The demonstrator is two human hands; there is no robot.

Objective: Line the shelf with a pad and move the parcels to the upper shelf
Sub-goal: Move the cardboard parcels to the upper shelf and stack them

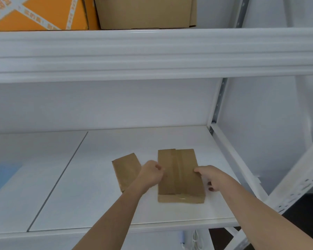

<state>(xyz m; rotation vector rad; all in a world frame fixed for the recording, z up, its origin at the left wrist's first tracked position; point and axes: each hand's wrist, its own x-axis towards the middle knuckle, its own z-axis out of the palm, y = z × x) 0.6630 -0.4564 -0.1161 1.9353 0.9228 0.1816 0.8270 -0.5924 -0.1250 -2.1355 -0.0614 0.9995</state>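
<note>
Flat brown taped cardboard parcel (180, 175) lay on white lower shelf (90, 177); left hand (151, 175) & right hand (212, 178) each had a grip on opposite long edges, prob. to lift it level to upper shelf (152, 53).

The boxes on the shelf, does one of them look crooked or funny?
Yes, a bit. The smaller parcel lies turned at an angle beside the larger parcel, which sits straight. The left hand and right hand grip the larger one at its sides. Nothing looks spilled or torn.
</note>
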